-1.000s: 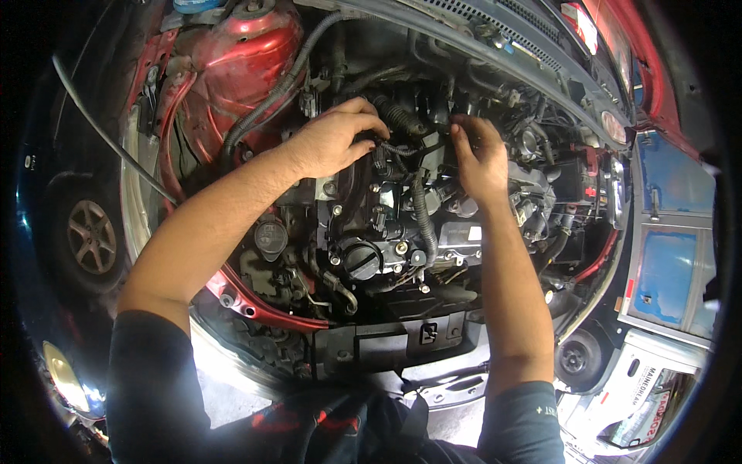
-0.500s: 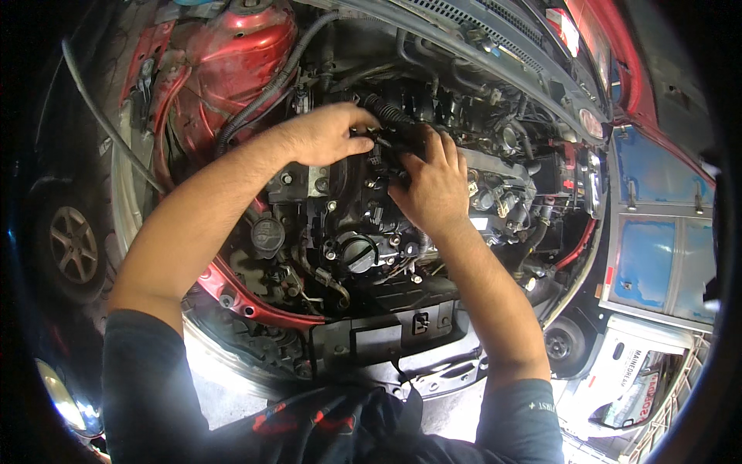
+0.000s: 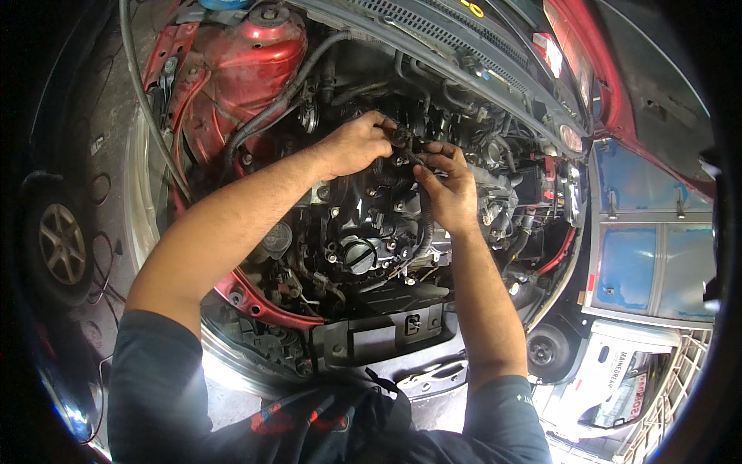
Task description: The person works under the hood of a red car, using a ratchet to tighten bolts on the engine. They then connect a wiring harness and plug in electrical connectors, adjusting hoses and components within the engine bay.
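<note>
Far left: silver spoked wheel with black tyre (image 3: 63,243). Next, glossy red painted metal strut tower (image 3: 261,48). Bare left hand (image 3: 354,149) over the engine, thumb and fingertips pinching the blocky end of a slim dark cable (image 3: 411,155); the cable sits between both hands, above the dark engine top. Below, round grey-black filler cap with raised bar (image 3: 359,256). Bare right hand (image 3: 451,192): thumb and fingers grasping the cable's other side. Further right, blue-and-grey metal panels (image 3: 630,267)
</note>
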The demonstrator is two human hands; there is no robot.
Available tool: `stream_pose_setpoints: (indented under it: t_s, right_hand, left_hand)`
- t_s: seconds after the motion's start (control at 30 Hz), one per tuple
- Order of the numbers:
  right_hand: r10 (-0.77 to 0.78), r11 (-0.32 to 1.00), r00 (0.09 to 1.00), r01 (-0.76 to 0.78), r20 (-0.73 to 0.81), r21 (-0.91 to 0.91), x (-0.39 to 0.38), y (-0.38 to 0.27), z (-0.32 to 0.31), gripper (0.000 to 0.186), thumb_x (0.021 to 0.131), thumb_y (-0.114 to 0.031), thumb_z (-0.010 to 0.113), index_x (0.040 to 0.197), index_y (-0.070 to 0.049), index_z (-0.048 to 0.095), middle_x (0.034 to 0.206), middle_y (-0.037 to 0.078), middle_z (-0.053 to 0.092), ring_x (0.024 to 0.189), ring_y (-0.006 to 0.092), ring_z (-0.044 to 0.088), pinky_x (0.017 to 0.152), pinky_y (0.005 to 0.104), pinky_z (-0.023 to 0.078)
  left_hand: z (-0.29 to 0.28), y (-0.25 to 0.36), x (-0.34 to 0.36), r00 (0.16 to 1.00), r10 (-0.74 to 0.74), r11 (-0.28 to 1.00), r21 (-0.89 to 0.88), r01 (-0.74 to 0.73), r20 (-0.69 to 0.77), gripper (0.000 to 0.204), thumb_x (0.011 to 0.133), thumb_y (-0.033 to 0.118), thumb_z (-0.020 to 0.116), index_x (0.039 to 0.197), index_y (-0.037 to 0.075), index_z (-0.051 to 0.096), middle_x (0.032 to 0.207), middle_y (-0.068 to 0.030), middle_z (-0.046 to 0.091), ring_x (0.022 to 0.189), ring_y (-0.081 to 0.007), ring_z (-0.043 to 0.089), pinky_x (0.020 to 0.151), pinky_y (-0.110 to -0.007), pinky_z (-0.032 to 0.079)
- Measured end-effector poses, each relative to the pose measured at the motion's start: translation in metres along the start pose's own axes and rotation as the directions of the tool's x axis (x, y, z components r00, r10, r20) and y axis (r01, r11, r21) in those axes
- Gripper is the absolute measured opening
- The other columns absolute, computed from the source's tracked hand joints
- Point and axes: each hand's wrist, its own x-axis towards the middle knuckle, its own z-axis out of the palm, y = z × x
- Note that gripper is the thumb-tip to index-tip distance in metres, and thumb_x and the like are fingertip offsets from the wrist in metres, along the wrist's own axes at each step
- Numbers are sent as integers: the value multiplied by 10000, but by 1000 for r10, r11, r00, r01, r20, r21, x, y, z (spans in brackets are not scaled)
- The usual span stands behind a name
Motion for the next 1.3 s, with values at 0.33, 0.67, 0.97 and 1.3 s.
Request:
stream_pose_setpoints:
  t_s: [0.33,0.67,0.97,1.3]
  right_hand:
    - [-63,978,993,81,96,-190,-7,-13,-25,305,851,-64,762,1148,-31,701,1243,142,619,1178,292,612,1007,367,490]
    - [-36,973,998,23,-55,-229,-102,-18,11,557,871,-42,722,1402,-53,554,1444,245,492,1313,430,517,1081,472,465]
    - [102,941,995,-98,-7,-325,-104,-3,13,475,933,-64,645,1398,-26,558,1064,236,651,987,424,647,860,470,528]
    - [158,899,976,-204,-149,-387,-113,-4,27,505,922,-75,672,1417,-123,583,1085,195,636,1007,371,639,890,440,525]
  left_hand:
    - [-7,43,-1,986,117,879,451,-158,117,444,830,75,719,1256,33,603,1026,-87,704,986,-164,664,893,-302,530]
    - [15,18,-80,995,30,804,588,-82,97,499,901,136,696,1355,2,535,970,-152,755,930,-296,741,862,-383,567]
    - [2,16,-62,970,-193,875,473,103,146,218,966,130,666,1121,-21,653,865,-57,699,738,-108,646,653,-276,541]
    - [16,-17,-59,1000,17,975,223,-12,-23,183,1036,126,581,1166,-1,559,1014,-57,703,902,-138,674,731,-288,583]
